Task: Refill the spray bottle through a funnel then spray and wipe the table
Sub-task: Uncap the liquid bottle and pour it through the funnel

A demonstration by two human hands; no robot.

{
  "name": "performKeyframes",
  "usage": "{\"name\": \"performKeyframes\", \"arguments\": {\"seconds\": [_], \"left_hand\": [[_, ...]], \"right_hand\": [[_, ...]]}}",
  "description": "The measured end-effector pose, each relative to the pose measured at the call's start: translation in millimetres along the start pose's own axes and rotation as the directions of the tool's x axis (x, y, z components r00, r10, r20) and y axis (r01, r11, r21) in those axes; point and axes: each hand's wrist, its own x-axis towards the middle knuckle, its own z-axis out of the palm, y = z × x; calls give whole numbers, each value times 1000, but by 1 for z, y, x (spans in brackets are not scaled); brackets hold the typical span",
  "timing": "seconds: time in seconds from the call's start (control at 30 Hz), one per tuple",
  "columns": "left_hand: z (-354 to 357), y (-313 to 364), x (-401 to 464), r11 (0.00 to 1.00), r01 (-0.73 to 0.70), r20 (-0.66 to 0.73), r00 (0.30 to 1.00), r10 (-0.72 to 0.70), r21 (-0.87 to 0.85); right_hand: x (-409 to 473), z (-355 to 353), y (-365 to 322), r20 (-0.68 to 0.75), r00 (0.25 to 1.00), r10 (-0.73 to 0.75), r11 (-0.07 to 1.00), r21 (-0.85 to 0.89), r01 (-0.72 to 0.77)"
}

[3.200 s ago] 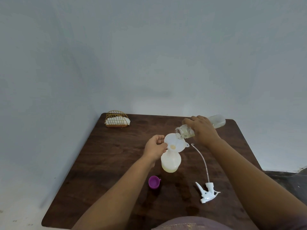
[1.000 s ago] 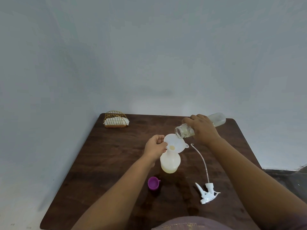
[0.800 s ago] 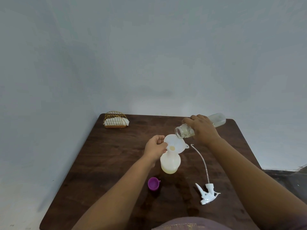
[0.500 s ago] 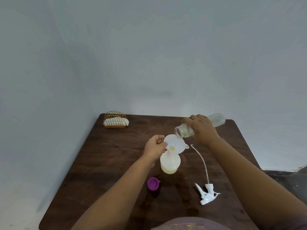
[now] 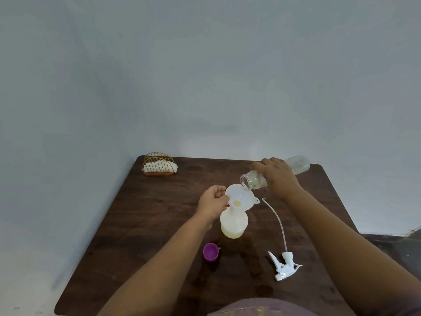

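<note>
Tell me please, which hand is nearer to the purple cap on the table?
Left. The left hand holds the funnel's rim, just beyond the purple cap. The right hand grips the tilted refill bottle, farther back and right.

On the table (image 5: pixel 145 215), the funnel (image 5: pixel 240 197) sits in the spray bottle (image 5: pixel 234 224), cap (image 5: pixel 210 252) nearer, trigger head (image 5: pixel 284 266) near right, napkin holder (image 5: pixel 158 164) far left.

Obstacles we count on the table (image 5: pixel 159 236): spray bottle (image 5: pixel 234 224) with funnel (image 5: pixel 241 198) at centre, purple cap (image 5: pixel 211 252) just in front, trigger head (image 5: pixel 283 265) and its tube to the right, napkin holder (image 5: pixel 158 164) in the far-left corner. We find open wood along the left side.
</note>
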Motion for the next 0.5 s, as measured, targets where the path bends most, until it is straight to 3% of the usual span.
{"name": "performKeyframes", "arguments": {"seconds": [0.5], "left_hand": [[-2,2,-2,1000,-1,7,1000,1,-7]], "right_hand": [[-1,-3,1,-22,1000,0,1000,0,0]]}}
